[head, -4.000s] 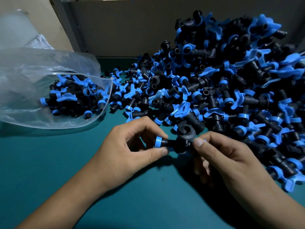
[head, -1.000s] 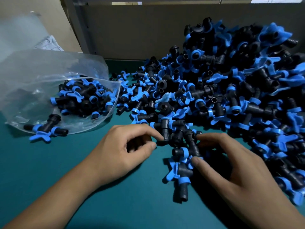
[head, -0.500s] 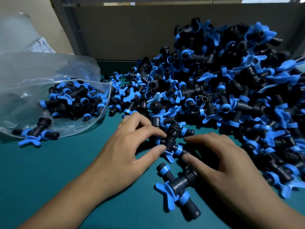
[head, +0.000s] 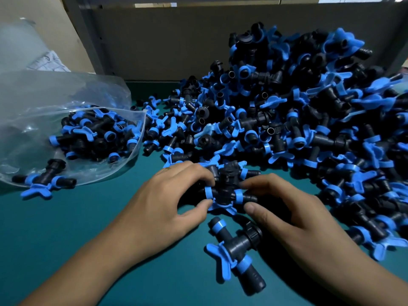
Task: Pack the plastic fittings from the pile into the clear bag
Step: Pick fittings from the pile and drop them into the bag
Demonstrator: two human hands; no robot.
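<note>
Hands meet on one fitting (head: 227,193) lying crosswise: left hand (head: 174,195) and right hand (head: 280,202) pinch its ends; clear bag (head: 66,89) lies up-left, nearer the left.

Both hands (head: 225,202) around fittings (head: 225,186) beside the pile (head: 309,120)

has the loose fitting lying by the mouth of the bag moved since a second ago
No. The loose fitting lies at the same spot against the clear bag's lower edge on the green table; only the camera view shifts.
</note>
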